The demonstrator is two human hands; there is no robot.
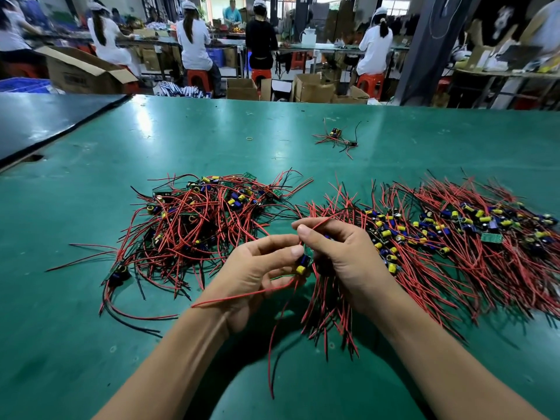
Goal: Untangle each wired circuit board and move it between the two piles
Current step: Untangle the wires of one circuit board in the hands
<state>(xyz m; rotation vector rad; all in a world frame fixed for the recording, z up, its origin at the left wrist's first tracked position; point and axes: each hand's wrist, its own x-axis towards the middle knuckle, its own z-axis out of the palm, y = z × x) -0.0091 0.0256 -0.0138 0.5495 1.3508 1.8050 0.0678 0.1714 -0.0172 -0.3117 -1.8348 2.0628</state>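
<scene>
Slack matters most: the left hand, fingers curled round the circuit board, should hold it steady while the right hand, pinching one red wire, draws it gently clear of the tangled pile at ten o'clock. The board sits between both hands, above the desk, with the combed pile at three o'clock.

- Table mat: green, smooth, looks rubbery; glossy glare far, scuffed near.
- Dark sheet, far left: smooth, dull sheen.
- Left pile, right pile: red and black wires, smooth plastic insulation, slight gloss.
- Wired circuit board, near centre: shiny blue plastic capacitor sleeve, yellow top.
- Green board in right pile: matt face.
- Cardboard boxes, far: brown, matt.
- Stools, far: red plastic, glossy.
</scene>
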